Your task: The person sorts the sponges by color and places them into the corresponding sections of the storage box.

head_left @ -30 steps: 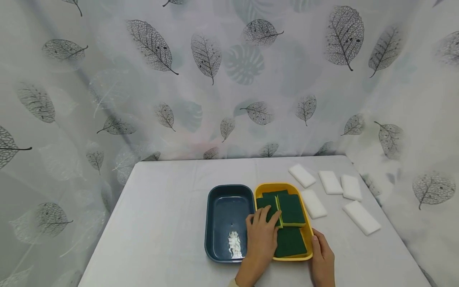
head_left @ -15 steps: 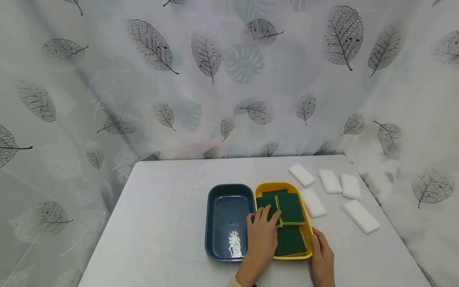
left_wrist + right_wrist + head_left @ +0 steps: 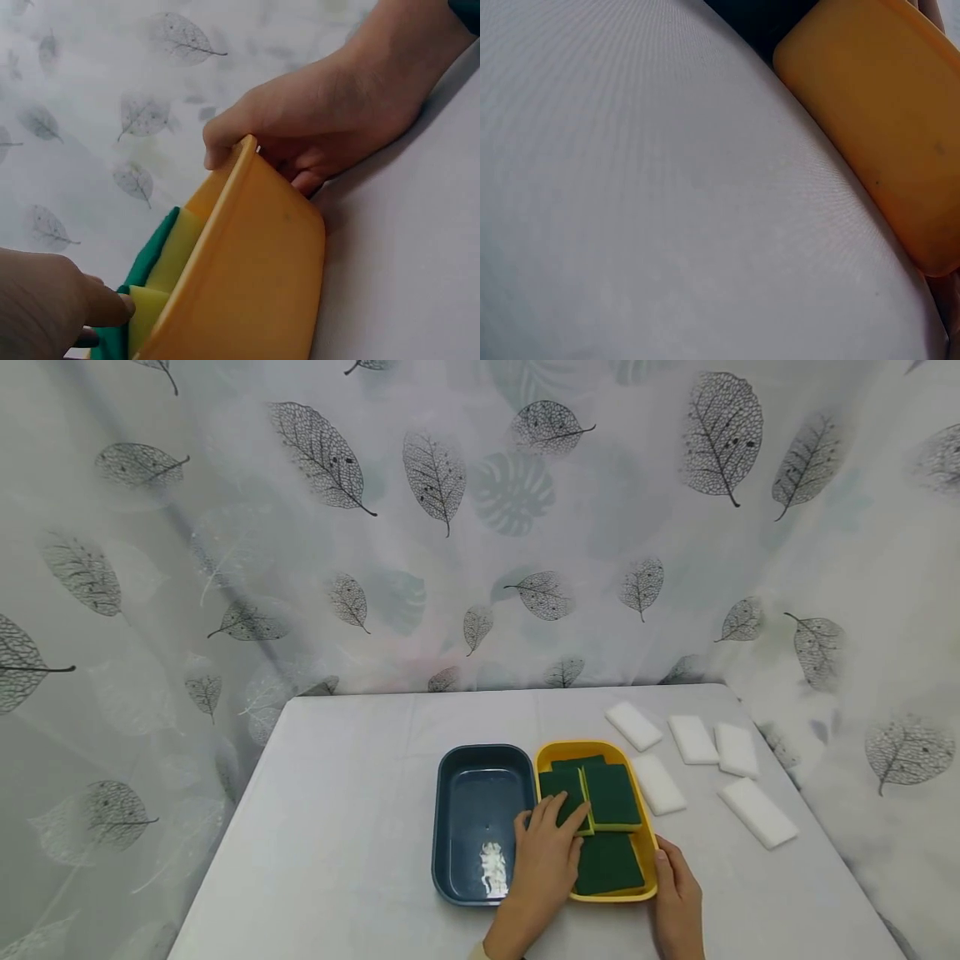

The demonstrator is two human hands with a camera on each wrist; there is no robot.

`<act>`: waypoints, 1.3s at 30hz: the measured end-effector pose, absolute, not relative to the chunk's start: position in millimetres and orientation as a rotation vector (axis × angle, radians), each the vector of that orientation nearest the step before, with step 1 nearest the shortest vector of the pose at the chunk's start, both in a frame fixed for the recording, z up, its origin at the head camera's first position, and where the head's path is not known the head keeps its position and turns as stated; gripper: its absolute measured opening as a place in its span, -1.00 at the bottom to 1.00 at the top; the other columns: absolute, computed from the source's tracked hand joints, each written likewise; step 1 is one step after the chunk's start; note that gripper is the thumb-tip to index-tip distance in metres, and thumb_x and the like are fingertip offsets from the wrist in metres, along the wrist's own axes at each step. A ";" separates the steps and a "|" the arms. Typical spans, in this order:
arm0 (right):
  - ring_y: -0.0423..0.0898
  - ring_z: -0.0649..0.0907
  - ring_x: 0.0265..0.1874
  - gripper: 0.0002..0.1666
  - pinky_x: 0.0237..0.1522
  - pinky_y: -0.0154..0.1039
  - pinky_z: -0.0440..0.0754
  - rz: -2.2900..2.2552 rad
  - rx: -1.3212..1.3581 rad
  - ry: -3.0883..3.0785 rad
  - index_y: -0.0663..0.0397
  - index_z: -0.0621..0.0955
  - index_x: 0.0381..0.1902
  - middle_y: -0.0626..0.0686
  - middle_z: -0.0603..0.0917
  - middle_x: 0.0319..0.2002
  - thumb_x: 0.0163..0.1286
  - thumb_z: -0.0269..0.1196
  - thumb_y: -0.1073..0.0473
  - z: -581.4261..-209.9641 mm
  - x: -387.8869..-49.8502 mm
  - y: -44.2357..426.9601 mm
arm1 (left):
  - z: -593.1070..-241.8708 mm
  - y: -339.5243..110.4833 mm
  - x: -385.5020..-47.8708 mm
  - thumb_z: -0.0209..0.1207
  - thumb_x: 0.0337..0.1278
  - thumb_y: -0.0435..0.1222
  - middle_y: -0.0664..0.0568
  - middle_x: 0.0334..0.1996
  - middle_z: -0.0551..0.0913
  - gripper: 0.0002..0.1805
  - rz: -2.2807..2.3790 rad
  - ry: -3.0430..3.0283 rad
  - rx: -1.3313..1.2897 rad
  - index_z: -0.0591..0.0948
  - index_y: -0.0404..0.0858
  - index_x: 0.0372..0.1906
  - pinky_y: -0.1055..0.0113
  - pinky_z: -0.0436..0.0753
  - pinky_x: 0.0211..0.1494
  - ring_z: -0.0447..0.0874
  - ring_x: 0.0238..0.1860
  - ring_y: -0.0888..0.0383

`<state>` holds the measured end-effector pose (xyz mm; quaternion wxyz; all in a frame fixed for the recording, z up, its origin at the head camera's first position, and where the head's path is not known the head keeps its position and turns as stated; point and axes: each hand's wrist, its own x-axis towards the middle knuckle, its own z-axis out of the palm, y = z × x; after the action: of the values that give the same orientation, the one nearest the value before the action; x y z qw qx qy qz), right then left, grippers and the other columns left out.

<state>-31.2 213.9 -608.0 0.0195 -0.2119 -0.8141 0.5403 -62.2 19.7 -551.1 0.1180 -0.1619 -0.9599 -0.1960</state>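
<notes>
My left hand [image 3: 543, 852] rests on a green-and-yellow scouring sponge [image 3: 561, 787] at the left of the yellow tray [image 3: 651, 852]. Its fingers are spread over the green top, and in the left wrist view the thumb touches a yellow foam side [image 3: 146, 315]. My right hand [image 3: 678, 893] grips the tray's right wall near the front corner; the left wrist view shows the thumb inside the rim and fingers outside. More sponges lie in the tray: one on the right [image 3: 611, 793], one at the front [image 3: 607, 864], one partly covered at the back.
A dark blue tray [image 3: 483, 810] stands against the yellow tray's left side. Several white foam blocks [image 3: 692, 739] lie scattered on the white-covered table [image 3: 337, 827] to the right and behind. A leaf-patterned curtain [image 3: 480, 527] hangs behind the table.
</notes>
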 end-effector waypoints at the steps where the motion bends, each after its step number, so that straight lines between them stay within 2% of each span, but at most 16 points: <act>1: 0.24 0.38 0.49 -0.26 0.50 0.32 0.26 1.680 -0.659 -2.528 0.20 0.36 0.50 0.32 0.42 0.49 0.73 -0.28 -0.22 -607.6 -31.3 214.0 | -550.0 18.8 -61.5 0.30 0.40 -0.14 0.06 0.42 0.54 -0.46 -0.599 -2.814 -0.475 0.54 0.17 0.42 -0.13 0.47 0.30 0.51 0.42 0.01; 6: 0.25 0.35 0.51 -0.24 0.51 0.33 0.24 1.725 -0.662 -2.543 0.19 0.33 0.52 0.32 0.38 0.52 0.73 -0.31 -0.23 -605.6 -32.2 215.0 | -543.8 12.4 -58.5 0.28 0.41 -0.17 0.07 0.41 0.56 -0.50 -0.721 -2.794 -0.473 0.57 0.14 0.40 -0.13 0.47 0.30 0.52 0.41 0.03; 14: 0.27 0.26 0.59 -0.14 0.56 0.29 0.21 1.748 -0.650 -2.624 0.15 0.28 0.56 0.29 0.32 0.56 0.68 -0.34 -0.36 -600.6 -34.5 223.3 | -535.6 -8.5 -54.9 0.34 0.34 -0.23 0.05 0.33 0.60 -0.51 -0.802 -2.698 -0.388 0.63 0.06 0.34 -0.10 0.48 0.33 0.52 0.34 0.03; 16: 0.17 0.29 0.58 -0.15 0.58 -0.03 0.31 1.722 -0.623 -2.629 0.08 0.30 0.57 0.22 0.35 0.56 0.67 -0.31 -0.37 -599.5 -34.7 225.5 | -534.1 -16.7 -53.7 0.36 0.31 -0.26 0.04 0.31 0.60 -0.52 -0.812 -2.653 -0.354 0.64 0.02 0.32 -0.11 0.48 0.34 0.52 0.33 0.01; 17: 0.09 0.34 0.55 -0.19 0.53 -0.22 0.37 1.707 -0.616 -2.610 0.02 0.32 0.56 0.16 0.39 0.54 0.67 -0.28 -0.36 -599.3 -34.9 225.9 | -533.5 -20.9 -53.1 0.37 0.30 -0.27 0.04 0.31 0.60 -0.52 -0.807 -2.635 -0.333 0.64 0.00 0.31 -0.12 0.48 0.34 0.52 0.33 0.01; 20: -0.24 0.47 0.37 -0.35 0.20 -0.67 0.41 1.678 -0.601 -2.491 -0.12 0.40 0.52 0.01 0.50 0.46 0.67 -0.11 -0.28 -599.5 -36.3 227.4 | -533.6 -33.4 -51.6 0.38 0.28 -0.30 0.02 0.30 0.60 -0.51 -0.789 -2.586 -0.266 0.65 -0.06 0.30 -0.17 0.47 0.33 0.51 0.32 -0.03; 21: -0.33 0.50 0.28 -0.39 0.08 -0.75 0.39 1.673 -0.602 -2.445 -0.16 0.41 0.50 -0.02 0.52 0.43 0.67 -0.05 -0.24 -599.7 -37.4 228.2 | -534.3 -37.6 -51.2 0.38 0.26 -0.32 0.00 0.31 0.60 -0.51 -0.783 -2.569 -0.239 0.65 -0.08 0.30 -0.19 0.46 0.32 0.51 0.33 -0.05; 23: -0.42 0.52 0.17 -0.45 0.02 -0.77 0.43 1.665 -0.608 -2.367 -0.18 0.43 0.48 -0.04 0.55 0.38 0.66 0.05 -0.16 -600.0 -39.9 231.1 | -537.0 -45.6 -50.3 0.40 0.23 -0.34 -0.04 0.33 0.60 -0.48 -0.781 -2.536 -0.179 0.64 -0.12 0.30 -0.23 0.44 0.31 0.49 0.35 -0.09; 25: -0.36 0.54 0.18 -0.46 0.01 -0.78 0.42 1.638 -0.608 -2.353 -0.17 0.42 0.49 -0.01 0.53 0.39 0.65 0.10 -0.08 -599.8 -43.4 236.5 | -541.0 -53.5 -49.6 0.41 0.20 -0.36 -0.09 0.34 0.59 -0.45 -0.782 -2.492 -0.117 0.64 -0.15 0.31 -0.24 0.43 0.30 0.48 0.36 -0.15; 27: -0.18 0.56 0.25 -0.41 0.07 -0.74 0.47 1.606 -0.616 -2.395 -0.14 0.36 0.53 0.02 0.48 0.43 0.64 0.10 -0.07 -598.8 -47.6 242.6 | -546.3 -61.3 -48.9 0.40 0.20 -0.37 -0.15 0.37 0.57 -0.44 -0.802 -2.439 -0.058 0.62 -0.20 0.33 -0.26 0.40 0.29 0.46 0.38 -0.21; 28: -0.08 0.55 0.31 -0.39 0.17 -0.64 0.51 1.582 -0.615 -2.429 -0.13 0.34 0.55 0.05 0.45 0.46 0.64 0.10 -0.07 -598.1 -49.7 245.8 | -549.0 -65.2 -48.2 0.39 0.22 -0.37 -0.18 0.39 0.54 -0.43 -0.832 -2.417 -0.025 0.60 -0.23 0.35 -0.26 0.38 0.30 0.44 0.40 -0.23; 31: 0.24 0.44 0.45 -0.29 0.44 -0.16 0.49 1.539 -0.594 -2.505 -0.07 0.25 0.61 0.19 0.31 0.55 0.63 0.13 -0.08 -597.1 -58.0 254.5 | -557.6 -76.5 -45.1 0.28 0.36 -0.33 -0.22 0.45 0.45 -0.42 -1.006 -2.349 0.092 0.50 -0.28 0.44 -0.28 0.34 0.36 0.36 0.46 -0.24; 33: 0.33 0.34 0.50 -0.24 0.50 0.19 0.34 1.510 -0.582 -2.527 -0.05 0.22 0.63 0.26 0.23 0.58 0.61 0.16 -0.06 -597.3 -63.9 258.7 | -563.2 -83.2 -41.6 0.19 0.47 -0.28 -0.20 0.50 0.39 -0.42 -1.158 -2.314 0.192 0.43 -0.28 0.50 -0.29 0.32 0.44 0.31 0.52 -0.21; 34: 0.34 0.29 0.53 -0.24 0.51 0.28 0.28 1.505 -0.576 -2.523 -0.05 0.22 0.63 0.27 0.21 0.59 0.60 0.18 -0.03 -597.7 -67.0 260.3 | -565.9 -86.3 -39.5 0.14 0.51 -0.25 -0.18 0.53 0.36 -0.42 -1.240 -2.298 0.246 0.39 -0.27 0.53 -0.28 0.30 0.47 0.28 0.54 -0.18; 37: 0.29 0.19 0.58 -0.22 0.57 0.31 0.16 1.479 -0.543 -2.502 -0.05 0.24 0.62 0.25 0.19 0.61 0.56 0.24 0.08 -600.7 -76.5 263.7 | -575.9 -94.6 -34.7 0.06 0.58 -0.22 -0.10 0.54 0.35 -0.43 -1.438 -2.246 0.397 0.34 -0.22 0.56 -0.17 0.36 0.49 0.30 0.54 -0.11; 39: 0.24 0.18 0.60 -0.23 0.59 0.29 0.15 1.438 -0.520 -2.499 -0.06 0.27 0.60 0.21 0.21 0.60 0.53 0.28 0.12 -603.7 -82.5 264.8 | -582.9 -99.6 -32.9 0.04 0.59 -0.24 -0.06 0.52 0.40 -0.45 -1.541 -2.213 0.462 0.34 -0.19 0.57 0.05 0.42 0.45 0.36 0.50 -0.06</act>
<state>-82.5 264.8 -603.7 0.1056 -0.1764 -0.8483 0.4880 -32.9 -99.6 -582.9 0.2016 0.1655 -0.7923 -0.5516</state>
